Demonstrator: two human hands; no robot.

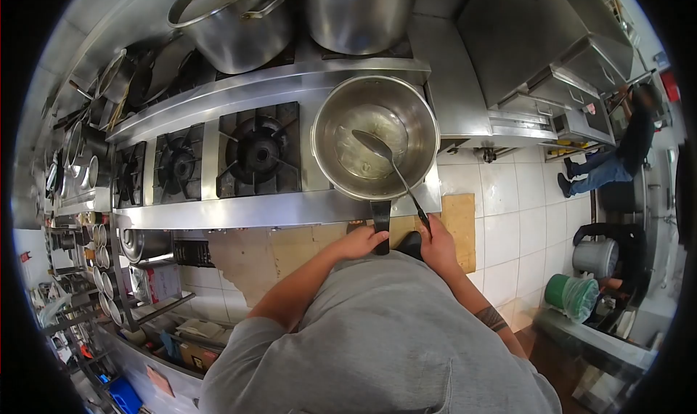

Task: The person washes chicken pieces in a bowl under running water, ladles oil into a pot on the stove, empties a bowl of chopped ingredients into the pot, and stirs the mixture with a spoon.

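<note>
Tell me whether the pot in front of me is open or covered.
Open: no lid sits on the pot; its inside shows, with the spoon from the right hand over it.

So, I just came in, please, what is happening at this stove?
A person's left hand grips the handle of a metal pot. The right hand holds a large spoon with its bowl over the inside of the pot, where there seems to be a little clear liquid. Two bigger pots stand behind, and open burners are on the left.
</note>
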